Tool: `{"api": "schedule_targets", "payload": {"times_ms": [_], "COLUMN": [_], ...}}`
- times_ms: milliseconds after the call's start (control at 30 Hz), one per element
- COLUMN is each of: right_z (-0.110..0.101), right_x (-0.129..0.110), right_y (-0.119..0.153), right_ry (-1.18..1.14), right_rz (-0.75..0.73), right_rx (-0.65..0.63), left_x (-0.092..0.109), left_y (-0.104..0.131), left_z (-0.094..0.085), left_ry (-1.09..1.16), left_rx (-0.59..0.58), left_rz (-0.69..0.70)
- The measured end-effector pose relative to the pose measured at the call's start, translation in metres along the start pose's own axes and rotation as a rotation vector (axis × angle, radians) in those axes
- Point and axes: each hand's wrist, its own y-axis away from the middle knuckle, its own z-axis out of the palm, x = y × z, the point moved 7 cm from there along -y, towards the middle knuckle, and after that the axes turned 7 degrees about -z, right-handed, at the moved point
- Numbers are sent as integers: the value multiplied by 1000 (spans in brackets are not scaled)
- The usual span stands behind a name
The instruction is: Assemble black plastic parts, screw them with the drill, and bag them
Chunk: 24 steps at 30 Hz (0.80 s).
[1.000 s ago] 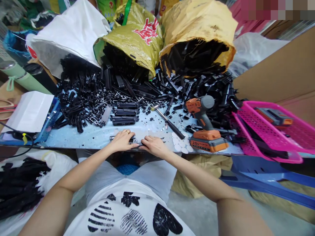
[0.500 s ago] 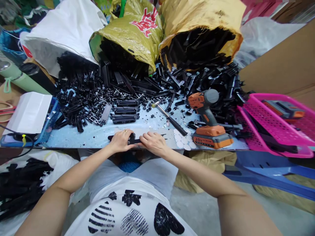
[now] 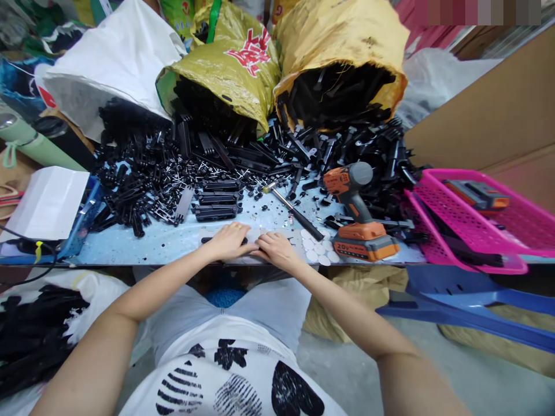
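At the table's front edge, my left hand [image 3: 232, 241] is closed over a long black plastic part [image 3: 206, 240], whose left end sticks out past the fingers. Close beside it, the curled fingers of my right hand [image 3: 276, 249] meet my left thumb at the part's right end. Both hands cover most of the part. It lies over a grey plate [image 3: 297, 238] on the table. Behind the hands rests a small stack of black plastic pieces [image 3: 218, 199]. A hammer [image 3: 295, 212] with a black handle lies to the right of that stack.
An orange cordless drill [image 3: 358, 214] stands right of white discs [image 3: 318, 245]. Heaps of black parts [image 3: 143, 162] spill from a white sack [image 3: 117, 63], an olive sack [image 3: 225, 69] and a yellow sack [image 3: 342, 40]. Pink baskets [image 3: 477, 231] stand right, a blue tray [image 3: 82, 231] left.
My left hand has shifted right, closer to my right hand, and now hides more of the black part between them. The camera view has swung slightly right.
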Motion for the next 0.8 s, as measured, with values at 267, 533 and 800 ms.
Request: {"api": "schedule_targets", "payload": {"times_ms": [267, 533, 800], "right_z": [-16, -3, -36], "right_x": [82, 199, 145], "right_y": [24, 31, 19], "right_ry": [70, -49, -109], "right_rz": [440, 697, 543], "right_rx": [105, 74, 204], "left_x": [13, -40, -90], "left_y": [-123, -10, 99], "left_z": [8, -37, -42], "left_ry": [38, 109, 68], "left_rx": [5, 250, 222], "left_rz": [-275, -234, -301]}}
